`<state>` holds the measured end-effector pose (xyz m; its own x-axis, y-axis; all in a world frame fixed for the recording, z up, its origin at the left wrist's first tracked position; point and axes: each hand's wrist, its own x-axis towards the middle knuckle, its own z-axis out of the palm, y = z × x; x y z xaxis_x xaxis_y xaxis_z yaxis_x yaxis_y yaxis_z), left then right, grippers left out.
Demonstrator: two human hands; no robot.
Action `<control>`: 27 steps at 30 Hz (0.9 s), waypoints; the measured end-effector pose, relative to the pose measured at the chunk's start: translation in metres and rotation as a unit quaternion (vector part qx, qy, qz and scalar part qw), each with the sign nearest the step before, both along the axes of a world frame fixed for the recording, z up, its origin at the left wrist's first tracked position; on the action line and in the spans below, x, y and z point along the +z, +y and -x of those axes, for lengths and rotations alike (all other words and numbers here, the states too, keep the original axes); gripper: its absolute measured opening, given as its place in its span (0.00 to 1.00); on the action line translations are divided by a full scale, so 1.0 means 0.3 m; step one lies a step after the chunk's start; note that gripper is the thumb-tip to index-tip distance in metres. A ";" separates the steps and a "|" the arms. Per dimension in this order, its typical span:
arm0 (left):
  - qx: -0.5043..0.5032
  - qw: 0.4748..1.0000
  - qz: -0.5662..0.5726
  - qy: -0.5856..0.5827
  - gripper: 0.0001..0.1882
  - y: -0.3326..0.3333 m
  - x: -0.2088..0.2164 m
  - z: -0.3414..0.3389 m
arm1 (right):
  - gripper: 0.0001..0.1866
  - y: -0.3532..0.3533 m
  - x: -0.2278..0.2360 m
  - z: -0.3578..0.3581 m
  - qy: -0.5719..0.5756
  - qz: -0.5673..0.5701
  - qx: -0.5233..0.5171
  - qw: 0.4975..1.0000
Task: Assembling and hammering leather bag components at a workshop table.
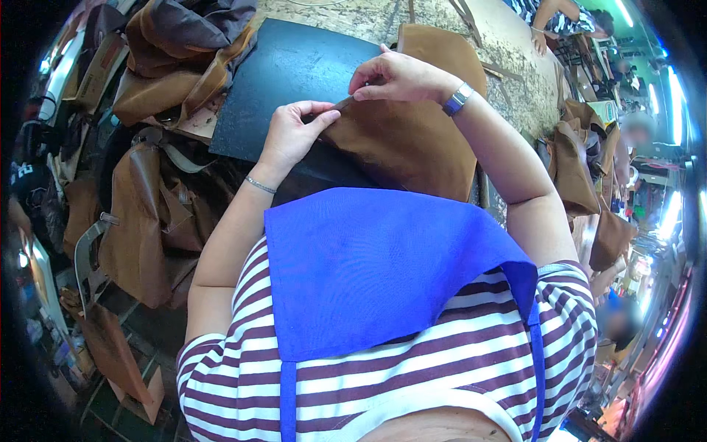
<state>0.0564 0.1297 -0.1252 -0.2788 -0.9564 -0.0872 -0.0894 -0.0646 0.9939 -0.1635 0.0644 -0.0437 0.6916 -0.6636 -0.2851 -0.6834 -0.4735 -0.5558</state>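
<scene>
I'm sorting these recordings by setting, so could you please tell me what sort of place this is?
Probably a leather or bag workshop: a large brown piece lies partly over a worn worktable, and brown bag-like items are gathered at the left.

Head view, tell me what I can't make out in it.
All in the head view:
Ends of the thin brown strip: covered by the fingers of the left hand and right hand.
Whether that strip belongs to the large brown leather-like panel: too small to tell.
The panel's near edge: partly hidden by the blue cloth apron.
Co-worker in patterned clothing: cut off by the top edge.
</scene>
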 end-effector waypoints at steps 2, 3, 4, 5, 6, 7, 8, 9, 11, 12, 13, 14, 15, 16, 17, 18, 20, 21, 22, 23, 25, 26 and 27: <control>0.004 1.000 0.010 -0.002 0.12 -0.001 -0.010 0.004 | 0.07 0.012 0.003 -0.015 -0.007 0.000 0.013 1.000; 0.006 1.000 0.021 -0.004 0.12 0.001 -0.012 0.007 | 0.07 0.013 0.004 -0.018 -0.007 -0.001 0.013 1.000; 0.007 1.000 0.020 -0.004 0.12 0.004 -0.012 0.010 | 0.07 0.013 0.005 -0.020 -0.006 -0.001 0.015 1.000; 0.006 1.000 0.022 -0.002 0.12 0.007 -0.011 0.013 | 0.08 0.013 0.006 -0.022 -0.004 0.000 0.018 1.000; 0.005 1.000 0.024 -0.001 0.12 0.008 -0.010 0.015 | 0.08 0.017 0.004 -0.023 -0.004 0.000 0.018 1.000; 0.005 1.000 0.024 0.000 0.12 0.008 -0.008 0.016 | 0.08 0.023 0.001 -0.024 -0.001 0.013 0.014 1.000; -0.002 1.000 0.017 -0.015 0.11 0.006 -0.005 0.016 | 0.09 0.028 0.001 -0.026 0.001 0.026 0.010 1.000; -0.008 0.999 0.008 -0.032 0.10 0.007 -0.003 0.017 | 0.09 0.031 -0.005 -0.029 -0.001 0.024 0.011 1.000; -0.013 0.999 0.011 -0.029 0.10 0.012 0.006 0.018 | 0.08 0.034 -0.008 -0.038 -0.014 0.007 0.032 0.999; -0.019 0.999 0.019 -0.021 0.10 0.013 0.013 0.018 | 0.08 0.034 0.010 -0.041 -0.012 0.008 0.032 0.999; -0.019 0.999 0.019 -0.020 0.10 0.020 0.013 0.019 | 0.08 0.032 0.034 -0.043 -0.006 -0.010 0.017 1.000; 0.019 0.997 0.067 -0.018 0.09 0.030 0.011 0.019 | 0.08 0.032 0.047 -0.042 0.000 -0.027 0.003 1.000; 0.056 0.992 0.115 -0.015 0.09 0.035 0.013 0.021 | 0.08 0.034 0.050 -0.033 0.002 -0.027 0.002 1.000; 0.055 0.992 0.116 -0.013 0.09 0.036 0.014 0.019 | 0.08 0.037 0.050 -0.019 -0.016 -0.024 -0.009 1.000; 0.050 0.988 0.142 -0.027 0.10 0.035 0.014 0.014 | 0.08 0.040 0.050 -0.006 -0.033 -0.022 -0.019 0.999; 0.046 0.984 0.167 -0.040 0.10 0.037 0.014 0.011 | 0.08 0.042 0.051 0.006 -0.031 -0.023 -0.019 0.999; 0.046 0.978 0.197 -0.042 0.10 0.034 0.012 0.017 | 0.08 0.045 0.051 0.026 -0.052 -0.022 -0.024 0.998; 0.045 0.972 0.228 -0.045 0.09 0.031 0.012 0.021 | 0.08 0.047 0.054 0.033 -0.050 -0.023 -0.025 0.998; 0.045 0.972 0.227 -0.042 0.09 0.027 0.014 0.020 | 0.08 0.050 0.057 0.040 -0.048 -0.018 -0.030 0.998; 0.019 0.971 0.229 -0.067 0.10 0.023 0.021 0.017 | 0.08 0.054 0.059 0.047 -0.046 -0.013 -0.035 0.998; -0.011 0.969 0.230 -0.088 0.12 0.016 0.038 0.019 | 0.08 0.060 0.060 0.063 -0.042 -0.012 -0.040 0.998; -0.028 0.981 0.178 -0.076 0.12 0.016 0.048 0.021 | 0.08 0.064 0.061 0.070 -0.041 -0.011 -0.043 0.998; -0.047 0.989 0.125 -0.064 0.12 0.015 0.060 0.023 | 0.08 0.069 0.067 0.075 -0.039 -0.012 -0.045 0.998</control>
<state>0.0494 0.1343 -0.1073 -0.3690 -0.9230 0.1093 -0.2088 0.1969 0.9579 -0.1860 0.0850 -0.0236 0.6494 -0.7185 -0.2491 -0.6775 -0.3978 -0.6187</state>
